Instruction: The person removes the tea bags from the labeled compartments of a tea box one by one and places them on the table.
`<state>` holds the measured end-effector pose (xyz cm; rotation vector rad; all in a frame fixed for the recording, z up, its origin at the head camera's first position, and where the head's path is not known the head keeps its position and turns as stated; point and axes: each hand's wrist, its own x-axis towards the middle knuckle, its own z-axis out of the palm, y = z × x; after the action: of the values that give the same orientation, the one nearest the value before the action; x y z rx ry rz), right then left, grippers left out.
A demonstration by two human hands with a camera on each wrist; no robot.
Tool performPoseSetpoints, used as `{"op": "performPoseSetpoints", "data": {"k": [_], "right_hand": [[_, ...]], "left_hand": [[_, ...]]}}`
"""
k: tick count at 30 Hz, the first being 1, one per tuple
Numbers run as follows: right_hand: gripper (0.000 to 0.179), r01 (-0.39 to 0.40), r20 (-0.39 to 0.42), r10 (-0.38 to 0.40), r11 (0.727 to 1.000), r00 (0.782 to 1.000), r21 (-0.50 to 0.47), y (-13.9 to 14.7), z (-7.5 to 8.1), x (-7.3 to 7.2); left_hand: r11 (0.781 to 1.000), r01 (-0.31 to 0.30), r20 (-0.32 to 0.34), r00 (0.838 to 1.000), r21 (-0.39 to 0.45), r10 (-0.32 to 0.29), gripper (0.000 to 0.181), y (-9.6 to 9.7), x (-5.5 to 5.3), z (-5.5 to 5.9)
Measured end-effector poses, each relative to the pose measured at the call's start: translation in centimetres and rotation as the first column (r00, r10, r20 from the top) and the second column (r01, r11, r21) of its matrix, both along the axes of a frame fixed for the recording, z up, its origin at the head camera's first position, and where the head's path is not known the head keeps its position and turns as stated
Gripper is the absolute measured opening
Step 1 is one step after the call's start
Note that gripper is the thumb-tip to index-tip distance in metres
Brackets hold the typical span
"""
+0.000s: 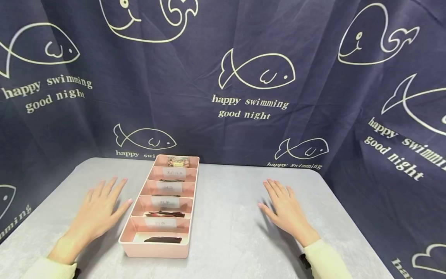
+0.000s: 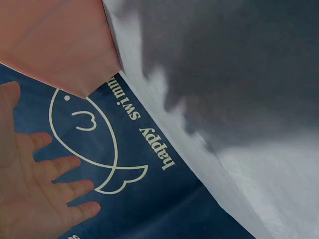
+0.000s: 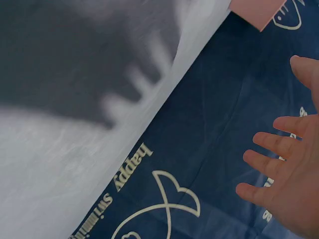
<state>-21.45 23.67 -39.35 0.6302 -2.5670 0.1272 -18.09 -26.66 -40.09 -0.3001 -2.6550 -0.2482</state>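
A long pink box (image 1: 156,250) with several labelled compartments stands on the table, left of the middle. Dark flat packets lie in its nearer compartments, among them a dark packet (image 1: 163,240) in the front one. A clear packet with a yellowish label (image 1: 178,162) sits in the farthest compartment. My left hand (image 1: 95,213) is spread beside the box's left side, holding nothing; the thumb points toward the box wall. Well to the right of the box, my right hand (image 1: 287,213) hovers with straight fingers and holds nothing. Both palms show in the wrist views, with shadows below on the table.
The pale grey table (image 1: 230,217) has rounded far corners. Dark blue curtains (image 1: 251,139) printed with white fish and words hang behind it and along both sides. White paper labels (image 1: 160,222) with written characters are fixed to the box's dividers.
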Motion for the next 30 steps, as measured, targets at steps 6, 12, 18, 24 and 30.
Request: {"op": "performPoseSetpoints", "data": {"k": [6,12,18,24,30], "right_hand": [[0.065,-0.054,0.019,0.054,0.999,0.998,0.004,-1.6,0.5,-0.3],[0.061,-0.117,0.002,0.117,0.993,0.993,0.004,-3.2,0.8,-0.7],[0.057,-0.22,-0.048,0.221,0.975,0.974,0.012,-4.9,0.9,-1.0],[0.053,-0.285,-0.057,0.286,0.958,0.956,0.033,-6.7,1.2,-1.1],[0.049,-0.324,-0.067,0.328,0.944,0.942,0.067,-8.2,1.3,-0.9]], "left_hand": [[0.998,0.047,-0.026,0.999,0.03,-0.046,0.063,0.5,-0.2,0.3],[0.994,0.094,-0.028,0.995,0.054,-0.093,0.06,1.0,-0.5,0.5],[0.989,0.129,-0.022,0.992,0.067,-0.128,0.058,1.5,-0.9,0.4],[0.984,0.155,-0.032,0.988,0.087,-0.153,0.056,1.8,-1.4,0.1],[0.976,0.181,-0.024,0.984,0.12,-0.179,0.052,1.9,-1.8,-0.2]]}}
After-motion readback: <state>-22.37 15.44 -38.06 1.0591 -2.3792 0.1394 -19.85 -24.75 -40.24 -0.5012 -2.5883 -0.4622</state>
